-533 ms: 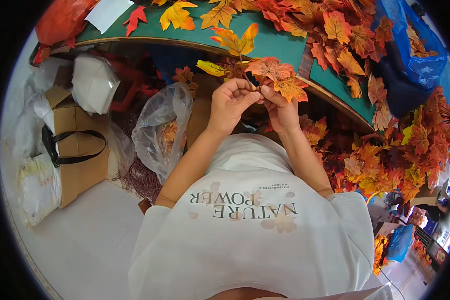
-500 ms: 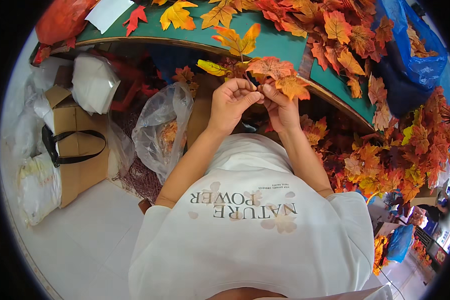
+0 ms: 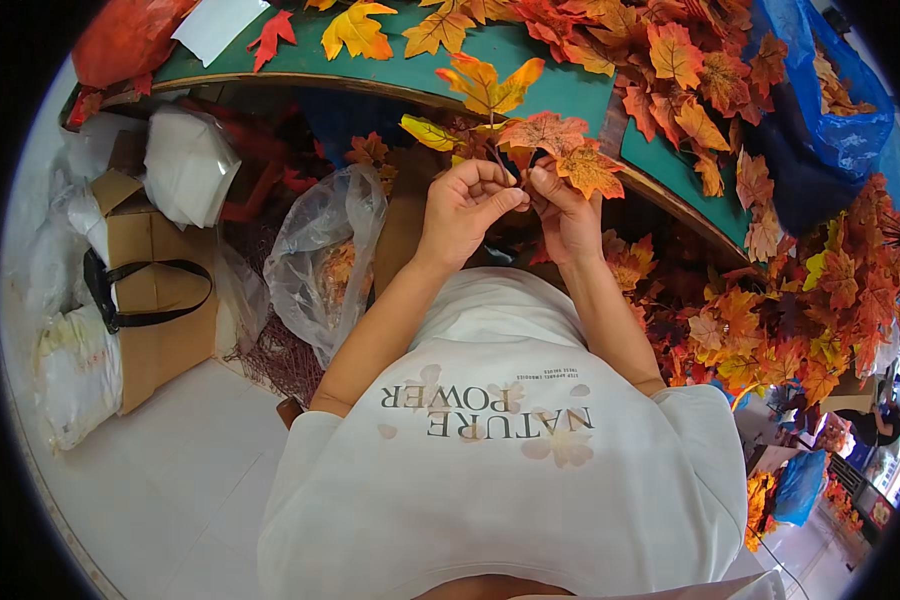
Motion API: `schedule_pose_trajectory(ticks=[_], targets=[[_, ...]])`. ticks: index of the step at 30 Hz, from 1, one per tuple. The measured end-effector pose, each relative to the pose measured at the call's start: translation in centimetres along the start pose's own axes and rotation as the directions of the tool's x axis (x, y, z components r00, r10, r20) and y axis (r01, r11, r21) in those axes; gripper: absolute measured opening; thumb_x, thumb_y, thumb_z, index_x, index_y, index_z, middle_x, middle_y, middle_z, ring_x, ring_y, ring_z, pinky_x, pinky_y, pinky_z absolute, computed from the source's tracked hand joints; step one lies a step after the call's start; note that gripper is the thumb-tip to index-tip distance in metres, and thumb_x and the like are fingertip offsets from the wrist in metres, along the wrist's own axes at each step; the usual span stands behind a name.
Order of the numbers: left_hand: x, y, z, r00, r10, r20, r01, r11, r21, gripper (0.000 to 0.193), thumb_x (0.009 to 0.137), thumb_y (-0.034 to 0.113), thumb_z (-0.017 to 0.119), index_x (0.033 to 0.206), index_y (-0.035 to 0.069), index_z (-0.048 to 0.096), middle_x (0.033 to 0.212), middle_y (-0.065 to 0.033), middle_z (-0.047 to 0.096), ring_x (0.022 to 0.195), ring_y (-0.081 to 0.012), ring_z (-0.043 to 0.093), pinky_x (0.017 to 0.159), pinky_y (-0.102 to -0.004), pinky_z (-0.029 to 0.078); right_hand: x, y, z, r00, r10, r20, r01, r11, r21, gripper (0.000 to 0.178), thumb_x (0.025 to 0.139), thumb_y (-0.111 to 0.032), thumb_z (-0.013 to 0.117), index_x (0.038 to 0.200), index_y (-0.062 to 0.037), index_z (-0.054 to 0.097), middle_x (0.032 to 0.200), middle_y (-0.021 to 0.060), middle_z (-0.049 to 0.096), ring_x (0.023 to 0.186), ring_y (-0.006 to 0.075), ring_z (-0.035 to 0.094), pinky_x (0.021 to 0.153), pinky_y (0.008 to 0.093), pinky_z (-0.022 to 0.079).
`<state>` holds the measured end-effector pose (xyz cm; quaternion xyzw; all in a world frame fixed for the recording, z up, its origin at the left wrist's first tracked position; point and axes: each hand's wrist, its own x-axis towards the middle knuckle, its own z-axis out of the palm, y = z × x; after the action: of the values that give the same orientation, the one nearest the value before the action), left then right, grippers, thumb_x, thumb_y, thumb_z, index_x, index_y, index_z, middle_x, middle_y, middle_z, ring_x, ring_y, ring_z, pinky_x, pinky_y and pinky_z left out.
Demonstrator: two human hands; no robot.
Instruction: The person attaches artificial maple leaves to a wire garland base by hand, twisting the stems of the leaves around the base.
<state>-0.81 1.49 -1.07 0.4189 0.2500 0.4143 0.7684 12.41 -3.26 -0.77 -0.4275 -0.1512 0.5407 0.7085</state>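
Near the table's front edge, my two hands meet around an artificial maple leaf sprig. Its yellow-orange top leaf [image 3: 490, 84] points away from me, and its orange-red leaves [image 3: 545, 134] spread over my right fingers. My left hand [image 3: 467, 210] is closed, thumb and fingertips pinching the thin brown stem [image 3: 497, 158]. Closed beside it, my right hand [image 3: 568, 215] grips the sprig's lower end just under the orange leaves. The exact spot where the fingertips meet is partly hidden by the fingers.
A green-topped table [image 3: 560, 75] curves across the far side, with a heap of maple leaves [image 3: 675, 55] on its right. A blue plastic bag [image 3: 850, 130] stands beyond. Leaf bunches [image 3: 770, 330] hang at right. At left are a clear bag [image 3: 320, 240] and a cardboard box [image 3: 165, 330].
The sprig has turned slightly in my fingers: its top leaf has swung a little right and shows more of its face. My hands have barely shifted.
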Motion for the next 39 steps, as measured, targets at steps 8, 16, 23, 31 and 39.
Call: schedule_pose_trajectory(ticks=[8,16,23,31,39], targets=[[-0.1,-0.2,-0.1,1.000,-0.008,-0.006,0.008,0.999,0.044,0.014,0.081,-0.003,0.064,0.091,-0.003,0.055,0.083,-0.0090,0.063,0.077,-0.0144,0.064,0.072,-0.0257,0.054,-0.1,0.1,-0.4,0.990,-0.119,0.076,0.133,0.966,-0.222,0.014,0.080,-0.005,0.067,0.090,-0.0036,0.058,0.085,0.0026,0.060,0.077,0.0131,0.059,0.068,0.0253,0.048],[0.3,-1.1,-0.4,0.995,0.036,-0.088,-0.035,0.999,0.009,0.012,0.080,-0.006,0.063,0.089,-0.004,0.056,0.083,-0.0082,0.063,0.073,-0.0123,0.062,0.071,-0.0251,0.054,-0.1,1.1,-0.7,0.997,-0.072,0.035,0.077,0.978,-0.195,0.018,0.077,-0.004,0.071,0.092,-0.0030,0.060,0.088,0.0013,0.062,0.079,0.0098,0.058,0.070,0.0242,0.047],[0.4,-2.0,-1.4,0.985,0.015,-0.171,-0.014,1.000,0.009,0.011,0.080,-0.004,0.062,0.090,-0.003,0.057,0.084,-0.0084,0.063,0.071,-0.0130,0.062,0.068,-0.0255,0.053,0.8,1.8,-1.5,0.929,-0.227,0.293,0.359,0.747,-0.560,0.017,0.085,-0.011,0.065,0.096,0.0010,0.060,0.089,0.0031,0.063,0.081,0.0106,0.059,0.072,0.0250,0.047],[0.2,0.5,-4.7,0.963,-0.152,-0.222,0.075,0.944,-0.321,0.010,0.086,0.009,0.061,0.092,0.002,0.058,0.085,-0.0072,0.063,0.074,-0.0136,0.061,0.070,-0.0243,0.049,-0.1,-0.2,-1.1,0.858,-0.086,0.507,0.483,0.474,-0.737,0.020,0.088,-0.005,0.055,0.106,0.0011,0.059,0.096,0.0133,0.063,0.079,0.0174,0.064,0.071,0.0292,0.052],[-0.1,0.6,-5.7,0.956,-0.230,-0.180,0.077,0.792,-0.606,0.016,0.089,0.018,0.059,0.096,0.003,0.060,0.087,-0.0040,0.062,0.079,-0.0121,0.059,0.070,-0.0240,0.048,-0.5,0.1,0.5,0.882,0.268,0.388,-0.084,0.900,-0.428,0.028,0.092,-0.003,0.048,0.118,0.0034,0.053,0.105,0.0102,0.061,0.078,0.0125,0.061,0.069,0.0240,0.054]])
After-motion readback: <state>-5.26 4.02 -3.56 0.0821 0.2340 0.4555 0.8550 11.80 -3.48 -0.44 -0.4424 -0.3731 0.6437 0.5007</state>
